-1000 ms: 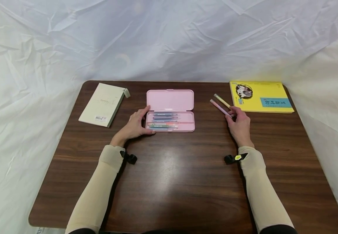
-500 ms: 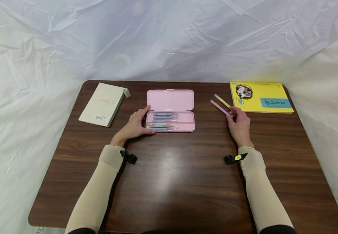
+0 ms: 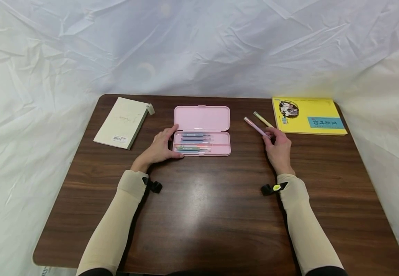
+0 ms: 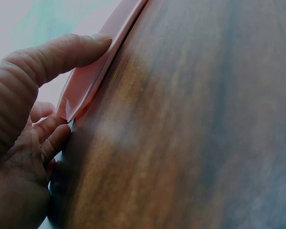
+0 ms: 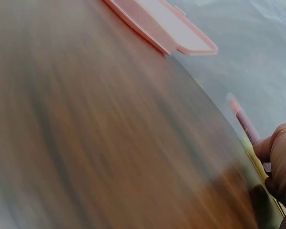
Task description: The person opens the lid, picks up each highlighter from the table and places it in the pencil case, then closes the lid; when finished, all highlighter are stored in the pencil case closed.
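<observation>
An open pink pencil case (image 3: 220, 150) lies in the middle of the table, its lid (image 3: 202, 118) folded back. Several pens (image 3: 194, 139) lie in its two compartments, toward the left side. My left hand (image 3: 158, 147) holds the case's left end, thumb at the front edge and fingers at the back corner; the left wrist view shows the thumb (image 4: 76, 50) against the pink wall. Right of the case, my right hand (image 3: 278, 148) pinches a pink-purple pen (image 3: 254, 125) near its lower end. Just behind it a yellow pen (image 3: 263, 119) lies on the table, partly hidden by the hand.
A cream box-like book (image 3: 121, 122) with a barcode label lies at the back left, a small pale object (image 3: 150, 109) at its corner. At the back right lies a yellow book (image 3: 309, 115). A pale wrinkled sheet (image 3: 199, 50) hangs behind the dark wooden table (image 3: 199, 214).
My right hand has shifted slightly left with the pink-purple pen, moving it away from the yellow pen. The left hand keeps its place on the pencil case.
</observation>
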`<act>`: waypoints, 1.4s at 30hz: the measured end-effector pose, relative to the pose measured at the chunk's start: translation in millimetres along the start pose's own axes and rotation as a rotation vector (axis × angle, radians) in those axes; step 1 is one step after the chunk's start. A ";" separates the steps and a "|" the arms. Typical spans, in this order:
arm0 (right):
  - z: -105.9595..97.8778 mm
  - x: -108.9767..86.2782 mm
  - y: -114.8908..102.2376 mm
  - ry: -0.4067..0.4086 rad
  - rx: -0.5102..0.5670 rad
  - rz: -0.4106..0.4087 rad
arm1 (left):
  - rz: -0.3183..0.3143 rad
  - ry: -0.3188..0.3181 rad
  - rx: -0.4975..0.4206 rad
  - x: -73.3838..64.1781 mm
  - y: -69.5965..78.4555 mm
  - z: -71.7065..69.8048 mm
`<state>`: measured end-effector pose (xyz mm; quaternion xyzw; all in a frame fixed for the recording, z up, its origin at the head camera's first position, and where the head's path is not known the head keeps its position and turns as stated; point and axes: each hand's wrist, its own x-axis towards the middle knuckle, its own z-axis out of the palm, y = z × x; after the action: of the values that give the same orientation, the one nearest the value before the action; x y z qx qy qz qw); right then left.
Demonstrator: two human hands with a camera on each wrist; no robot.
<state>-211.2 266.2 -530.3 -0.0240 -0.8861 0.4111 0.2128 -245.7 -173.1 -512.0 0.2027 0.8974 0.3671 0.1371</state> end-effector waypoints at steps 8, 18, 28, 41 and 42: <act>16.7 -1.1 -29.6 0.033 0.095 -0.091 | 0.006 -0.003 0.001 -0.1 1.3 1.2; 45.5 3.4 -69.7 -0.098 0.144 -0.248 | 0.010 0.008 -0.003 0.1 0.8 1.9; 68.0 4.6 -94.5 -0.391 0.074 -0.291 | -0.001 -0.001 0.002 1.1 1.4 1.6; 93.1 8.6 -108.0 -0.521 0.086 -0.318 | -0.007 0.000 -0.002 -0.3 0.4 0.0; 94.2 8.6 -108.5 -0.526 0.081 -0.320 | -0.006 0.000 -0.002 -0.4 0.4 -0.1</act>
<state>-242.1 128.7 -500.9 0.2317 -0.8861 0.3995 0.0392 -245.3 -173.1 -511.6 0.1997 0.8977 0.3674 0.1385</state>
